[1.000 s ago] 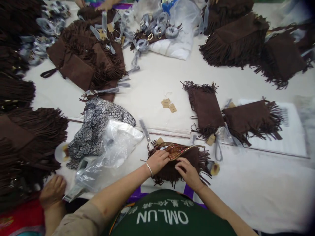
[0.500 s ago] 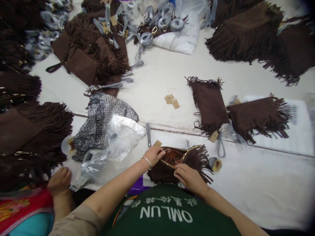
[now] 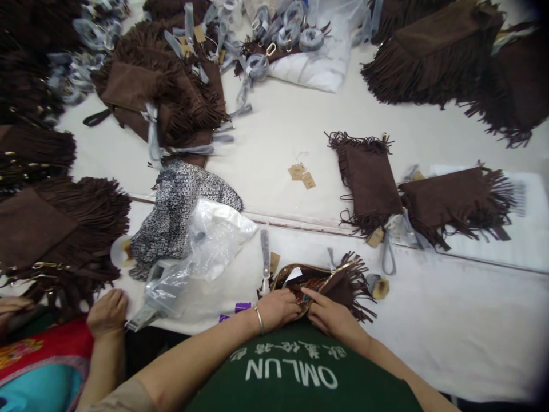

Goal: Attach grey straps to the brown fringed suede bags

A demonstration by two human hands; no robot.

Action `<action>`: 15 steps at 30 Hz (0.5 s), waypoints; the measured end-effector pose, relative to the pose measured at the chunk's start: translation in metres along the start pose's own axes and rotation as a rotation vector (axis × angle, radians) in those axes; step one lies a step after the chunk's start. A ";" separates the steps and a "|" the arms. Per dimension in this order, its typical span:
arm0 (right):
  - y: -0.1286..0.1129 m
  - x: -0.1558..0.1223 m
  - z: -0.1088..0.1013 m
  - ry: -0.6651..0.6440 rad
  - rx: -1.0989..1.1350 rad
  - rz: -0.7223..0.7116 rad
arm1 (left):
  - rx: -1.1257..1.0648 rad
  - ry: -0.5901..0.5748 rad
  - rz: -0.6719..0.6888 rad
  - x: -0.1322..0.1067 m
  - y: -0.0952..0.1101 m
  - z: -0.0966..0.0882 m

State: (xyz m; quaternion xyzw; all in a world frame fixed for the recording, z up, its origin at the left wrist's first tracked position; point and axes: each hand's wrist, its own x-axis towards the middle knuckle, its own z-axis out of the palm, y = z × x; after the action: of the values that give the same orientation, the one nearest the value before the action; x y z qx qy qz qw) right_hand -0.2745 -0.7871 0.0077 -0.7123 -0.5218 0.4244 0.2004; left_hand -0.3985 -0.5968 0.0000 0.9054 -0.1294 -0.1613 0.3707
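A brown fringed suede bag (image 3: 338, 283) lies at the near edge of the white table, right against my body, its mouth open and a patterned lining showing. My left hand (image 3: 277, 309), a bangle on its wrist, grips the near rim of the opening. My right hand (image 3: 328, 313) pinches the same rim from the right, its fingers curled on the edge. A white slip and a tan tag show at the bag's mouth. A grey strap (image 3: 265, 254) runs away from the bag's left corner.
Two more fringed bags (image 3: 369, 180) (image 3: 450, 200) lie beyond, with loose tan tags (image 3: 302, 176) between. Piles of brown bags fill the left and far sides. A clear plastic bag (image 3: 206, 243) and patterned cloth (image 3: 180, 209) sit left. Another person's foot (image 3: 107, 312) rests at the table's near-left edge.
The bag has been drawn closer to my body and both hands have come back with it. Its mouth has been pulled open, then partly hidden by my hands.
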 end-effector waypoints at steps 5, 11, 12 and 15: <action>-0.005 0.006 0.004 -0.057 0.000 -0.018 | 0.026 -0.043 -0.346 -0.003 -0.010 -0.001; -0.014 0.007 0.007 -0.102 0.036 -0.045 | 0.136 -0.239 -0.686 0.016 -0.039 -0.008; -0.013 0.008 0.010 -0.101 0.024 -0.051 | 0.168 -0.244 -0.687 0.020 -0.041 -0.008; -0.009 0.012 0.018 -0.079 -0.031 -0.064 | 0.251 -0.277 -0.684 0.032 -0.046 -0.005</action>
State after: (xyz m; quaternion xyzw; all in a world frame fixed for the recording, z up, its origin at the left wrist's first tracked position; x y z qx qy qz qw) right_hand -0.2936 -0.7753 -0.0007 -0.6811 -0.5583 0.4375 0.1818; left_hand -0.3618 -0.5739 -0.0356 0.9042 0.1123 -0.3794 0.1611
